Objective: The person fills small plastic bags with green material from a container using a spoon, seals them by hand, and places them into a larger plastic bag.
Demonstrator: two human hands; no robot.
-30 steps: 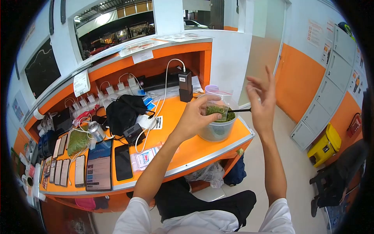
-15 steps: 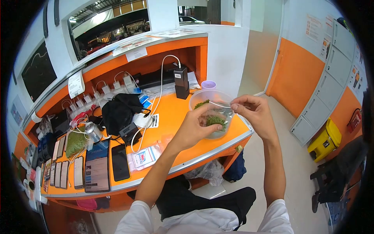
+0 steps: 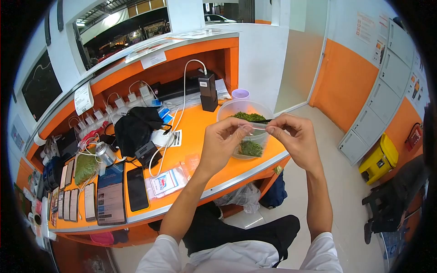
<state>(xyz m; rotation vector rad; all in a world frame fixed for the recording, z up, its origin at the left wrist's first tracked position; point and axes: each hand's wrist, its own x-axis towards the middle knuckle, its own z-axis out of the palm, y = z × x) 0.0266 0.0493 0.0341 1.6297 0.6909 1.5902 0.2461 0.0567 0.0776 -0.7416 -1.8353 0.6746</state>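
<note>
A small clear zip bag with green leafy bits in its lower part hangs upright between my hands. My left hand pinches the left end of its top edge between thumb and fingers. At the right end, the thumb and fingers of my right hand are closed on the same edge. Behind the bag, on the orange desk, stands a round translucent tub holding more of the green bits. A thin dark stick-like thing shows by the tub; the hands partly hide it.
A purple cup and a black box-shaped device with a white cable stand behind. Leftward lie flat plastic bags, several phones, a tablet, a can and a larger green-filled bag.
My left hand has shifted from the bag's side up to its top edge. Both hands now grip that edge, and the bag hangs below them. The view has moved slightly.
</note>
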